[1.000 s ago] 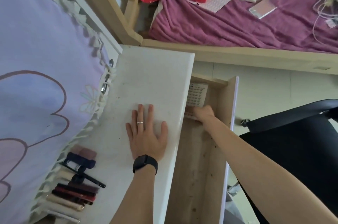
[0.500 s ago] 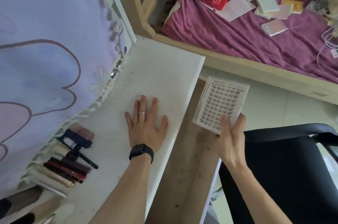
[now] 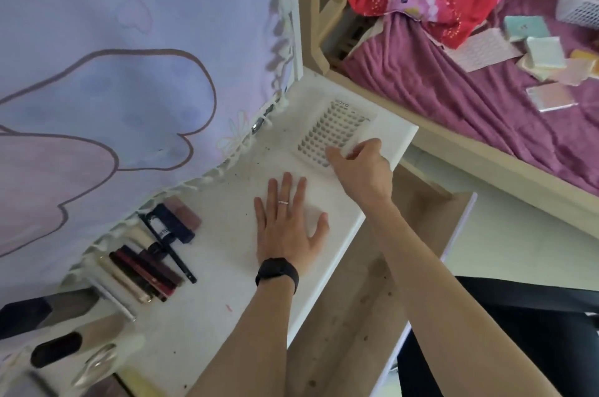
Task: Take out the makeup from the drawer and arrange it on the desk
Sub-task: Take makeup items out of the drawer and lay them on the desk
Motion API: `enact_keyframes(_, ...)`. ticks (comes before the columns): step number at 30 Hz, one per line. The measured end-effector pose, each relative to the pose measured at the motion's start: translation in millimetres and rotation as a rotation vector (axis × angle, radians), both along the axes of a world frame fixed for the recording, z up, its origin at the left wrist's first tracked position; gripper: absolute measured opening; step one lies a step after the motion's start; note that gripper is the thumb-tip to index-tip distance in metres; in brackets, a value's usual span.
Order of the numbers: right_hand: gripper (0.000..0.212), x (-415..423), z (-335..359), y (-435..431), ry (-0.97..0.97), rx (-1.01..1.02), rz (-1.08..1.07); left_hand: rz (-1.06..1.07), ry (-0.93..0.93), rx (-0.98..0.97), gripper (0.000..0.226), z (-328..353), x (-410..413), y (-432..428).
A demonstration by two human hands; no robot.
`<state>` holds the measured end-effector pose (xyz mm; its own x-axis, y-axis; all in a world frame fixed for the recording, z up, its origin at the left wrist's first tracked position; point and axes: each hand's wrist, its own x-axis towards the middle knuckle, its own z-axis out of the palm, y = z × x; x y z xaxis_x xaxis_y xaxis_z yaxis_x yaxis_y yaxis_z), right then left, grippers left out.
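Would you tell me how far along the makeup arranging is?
Done: a makeup row lies on the desk. In hand: the right hand grips the lash tray at the desk's far corner; left hand rests flat. Left: probably little; the drawer looks bare where visible.

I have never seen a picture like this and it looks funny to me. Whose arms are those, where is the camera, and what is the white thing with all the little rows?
There is no robot here, just a person. The camera sits on the person's head and looks down, so you see their own two arms reaching out. The left hand lies flat on the white desk, with a black watch on the wrist. The right hand grips the near edge of the lash card. This is a flat white tray with rows of what look like tiny false eyelashes, and it lies at the far end of the desk. A row of makeup sticks lies beside the lilac curtain. Under the right arm is the open wooden drawer.
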<state>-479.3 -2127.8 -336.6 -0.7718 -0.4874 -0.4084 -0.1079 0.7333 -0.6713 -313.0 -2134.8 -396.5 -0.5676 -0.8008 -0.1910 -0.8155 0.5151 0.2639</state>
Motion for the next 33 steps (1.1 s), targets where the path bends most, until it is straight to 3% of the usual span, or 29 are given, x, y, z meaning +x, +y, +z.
enact_keyframes(4,0.054,5.7,-15.2,5.0,0.168,-0.026,0.075,-0.007,0.020,-0.022,0.074,-1.6,1.6,1.0)
enact_keyframes(7,0.065,11.3,-27.1,12.1,0.333,-0.013,0.272,-0.007,0.009,-0.018,0.074,-1.9,0.3,0.1)
enact_keyframes(11,0.063,14.9,-36.1,8.2,0.496,0.072,0.457,-0.004,0.010,-0.005,0.074,-1.9,0.1,-0.4)
enact_keyframes(33,0.069,3.9,-47.4,-34.5,0.381,0.041,0.414,-0.007,0.002,-0.025,0.075,-6.5,-0.3,-0.1)
